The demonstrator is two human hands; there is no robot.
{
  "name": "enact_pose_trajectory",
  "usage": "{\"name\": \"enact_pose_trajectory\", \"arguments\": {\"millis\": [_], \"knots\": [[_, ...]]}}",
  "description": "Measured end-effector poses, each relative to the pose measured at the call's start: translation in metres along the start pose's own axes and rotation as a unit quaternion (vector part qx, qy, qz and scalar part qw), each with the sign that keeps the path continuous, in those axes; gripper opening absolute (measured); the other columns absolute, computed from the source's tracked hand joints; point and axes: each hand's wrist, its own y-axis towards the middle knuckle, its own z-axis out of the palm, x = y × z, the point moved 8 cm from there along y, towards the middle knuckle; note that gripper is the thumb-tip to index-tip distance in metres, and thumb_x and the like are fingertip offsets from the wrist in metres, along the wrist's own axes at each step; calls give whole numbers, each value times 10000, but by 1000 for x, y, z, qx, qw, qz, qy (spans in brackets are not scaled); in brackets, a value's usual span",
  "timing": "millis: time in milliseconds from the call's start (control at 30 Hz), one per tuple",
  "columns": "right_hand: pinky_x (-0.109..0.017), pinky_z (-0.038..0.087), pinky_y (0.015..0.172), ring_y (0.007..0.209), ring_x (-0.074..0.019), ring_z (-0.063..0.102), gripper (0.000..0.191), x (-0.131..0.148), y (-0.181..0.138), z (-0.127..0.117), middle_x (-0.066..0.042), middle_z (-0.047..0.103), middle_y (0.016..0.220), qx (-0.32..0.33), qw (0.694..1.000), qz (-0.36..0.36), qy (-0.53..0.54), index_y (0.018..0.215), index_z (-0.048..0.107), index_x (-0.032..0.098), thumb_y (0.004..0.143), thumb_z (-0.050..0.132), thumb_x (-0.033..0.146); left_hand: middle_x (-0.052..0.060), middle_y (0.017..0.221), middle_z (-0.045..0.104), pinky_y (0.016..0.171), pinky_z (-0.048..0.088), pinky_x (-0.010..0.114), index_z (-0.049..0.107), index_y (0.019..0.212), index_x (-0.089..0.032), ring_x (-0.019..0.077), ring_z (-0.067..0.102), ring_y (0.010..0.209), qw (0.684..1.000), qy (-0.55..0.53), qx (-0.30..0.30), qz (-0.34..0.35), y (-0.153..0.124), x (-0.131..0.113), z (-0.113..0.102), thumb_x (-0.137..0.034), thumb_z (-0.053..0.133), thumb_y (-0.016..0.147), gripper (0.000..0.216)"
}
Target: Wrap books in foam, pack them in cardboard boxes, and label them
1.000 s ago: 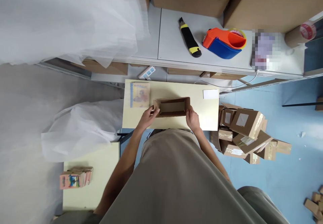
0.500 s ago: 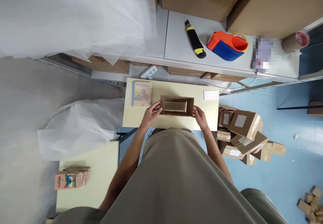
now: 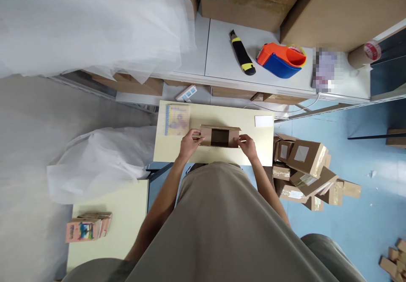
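Note:
A small cardboard box (image 3: pixel 207 134) stands on the cream table in front of me with its top partly open. Its two short end flaps are folded inward, leaving a dark gap in the middle, while the long flap at the back stands out. My left hand (image 3: pixel 189 143) holds the left end of the box, fingers and thumb closed around its edge. At the right end, my right hand (image 3: pixel 248 146) has its fingers on the box's short flap. A plastic-wrapped item with a blue and yellow cover (image 3: pixel 176 120) lies left of the box.
A white card (image 3: pixel 264 121) lies at the cream table's (image 3: pixel 241 157) right. On the shelf behind are a utility knife (image 3: pixel 242 53), an orange and blue tape dispenser (image 3: pixel 281 60) and a tape roll (image 3: pixel 364 54). Taped boxes (image 3: pixel 304 167) are piled on the right; books (image 3: pixel 89 227) lie lower left.
The box's short end flaps, upright before, are now folded inward over the opening. My right hand has shifted slightly left onto the right end flap.

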Motion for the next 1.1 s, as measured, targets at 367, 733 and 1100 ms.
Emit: {"name": "enact_pose_trajectory", "arguments": {"millis": [367, 733, 1100], "knots": [[-511, 667, 1070, 1245, -330, 792, 1063, 23, -31, -10, -156, 656, 1590, 73, 987, -138, 41, 1787, 391, 344, 902, 865, 691, 160, 1654, 613, 1075, 651, 435, 327, 1808, -344, 305, 763, 1270, 993, 8, 100, 66, -30, -24, 0, -511, 870, 913, 1060], [-409, 710, 860, 907, -238, 834, 336, 16, -12, -8, -99, 772, 1296, -26, 987, -156, -22, 1128, 833, 256, 1025, 701, 547, 83, 1224, 743, 940, 645, 376, 780, 1122, -256, 210, 796, 867, 988, 94, 11, 124, -8, -27, 5, -351, 729, 1028, 143], [-420, 723, 904, 987, -256, 844, 362, -15, -25, 13, -126, 795, 1380, -14, 988, -149, -37, 1241, 828, 245, 1059, 606, 465, 77, 1186, 752, 961, 656, 385, 775, 1099, -256, 216, 801, 896, 991, 89, 22, 98, -14, 7, 22, -261, 739, 984, 120]]}}
